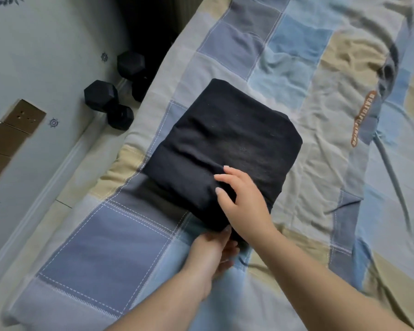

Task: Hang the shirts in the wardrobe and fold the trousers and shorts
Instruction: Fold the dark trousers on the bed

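A folded dark garment point(225, 149) (black or deep navy, whether trousers or shorts cannot be told) lies as a thick square bundle on a patchwork bedspread point(320, 68) of blue, grey and beige squares, a little toward 10 o'clock from the frame's centre. The right hand point(244, 201) rests on the bundle's near corner, fingers straight and slightly spread, pressing the cloth flat and gripping nothing. The left hand point(213, 254), at 6 o'clock from the garment, has its fingers tucked at the bundle's lower edge; whether they pinch the cloth cannot be told, since the fingertips are hidden beneath it. Two black hexagonal dumbbells point(108, 101) sit on the pale floor at 9 o'clock, beside the bed, near a patterned wall with brown socket plates point(12, 132).
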A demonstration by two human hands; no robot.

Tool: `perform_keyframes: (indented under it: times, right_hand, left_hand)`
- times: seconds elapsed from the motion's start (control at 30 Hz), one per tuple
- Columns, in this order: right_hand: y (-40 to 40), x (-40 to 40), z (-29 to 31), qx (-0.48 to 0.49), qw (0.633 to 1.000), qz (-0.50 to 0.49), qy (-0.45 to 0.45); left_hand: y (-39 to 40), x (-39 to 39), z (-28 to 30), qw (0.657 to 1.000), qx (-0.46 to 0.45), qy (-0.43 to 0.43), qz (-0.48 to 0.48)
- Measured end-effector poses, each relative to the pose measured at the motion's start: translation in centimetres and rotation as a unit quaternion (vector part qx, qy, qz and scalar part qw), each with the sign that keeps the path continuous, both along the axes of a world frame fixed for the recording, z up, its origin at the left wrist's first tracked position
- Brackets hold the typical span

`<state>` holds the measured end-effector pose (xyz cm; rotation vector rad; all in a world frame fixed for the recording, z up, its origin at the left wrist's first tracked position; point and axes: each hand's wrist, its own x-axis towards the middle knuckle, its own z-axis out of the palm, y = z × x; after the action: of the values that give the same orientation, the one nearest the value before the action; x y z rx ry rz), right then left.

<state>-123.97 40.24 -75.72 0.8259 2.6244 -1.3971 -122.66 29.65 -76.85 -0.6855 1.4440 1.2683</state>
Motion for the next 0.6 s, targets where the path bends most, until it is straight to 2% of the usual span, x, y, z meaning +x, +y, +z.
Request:
perform_keyframes:
  times: [0.07,0.13,0.23,0.33,0.43,0.6]
  right_hand:
    - [3.1,2.1,-0.5,0.042,0.997,-0.059,0.019]
    - [6.4,2.9,-0.2,0.062,0.992,-0.105,0.011]
    - [10.8,2.4,0.2,0.07,0.988,-0.122,-0.071]
    - [14.1,1.2,-0.6,0.03,0.981,-0.108,-0.158]
    - [15.0,0.8,-1.5,-0.021,0.982,-0.108,-0.155]
    - [15.9,0.7,-1.6,-0.026,0.985,-0.11,-0.134]
  left_hand:
    - [0.6,0.7,0.8,0.999,0.038,0.008,-0.021]
    - [1.4,1.4,0.8,0.997,0.038,0.03,-0.053]
    - [2.6,1.4,0.4,0.991,-0.013,0.083,-0.106]
    - [3.1,1.7,-0.2,0.98,-0.061,0.112,-0.151]
    - [3.3,2.4,-0.2,0.976,-0.076,0.121,-0.162]
    - [4.1,3.6,-0.8,0.963,-0.09,0.179,-0.179]
